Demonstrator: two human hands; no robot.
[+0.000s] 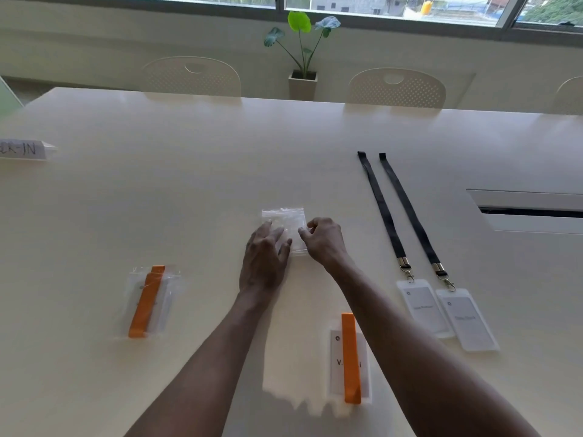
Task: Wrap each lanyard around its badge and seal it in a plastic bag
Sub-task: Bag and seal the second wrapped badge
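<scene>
Centre of the table: one empty clear plastic bag lies flat. What looks like its closure strip is on the far edge, and its near end faces the person. The left hand rests on the bag's left part, fingers straight and slightly spread. The right hand has curled fingers, with thumb and fingertips pinching the bag's right edge.

Badges counted: four.
- One wrapped badge, bound in an orange lanyard, lies unbagged close to the person between the forearms, long axis near to far.
- One bagged badge, also orange-bound, lies well apart to the left inside its own bag, far end leaning slightly right.
- Two unwrapped badges lie side by side on the right, the inner badge and the outer badge. They are clipped to the inner black lanyard and the outer black lanyard, both stretched straight away from the person, far ends leaning left.

Bags counted: two. Lanyards counted: four, two orange and two black.
</scene>
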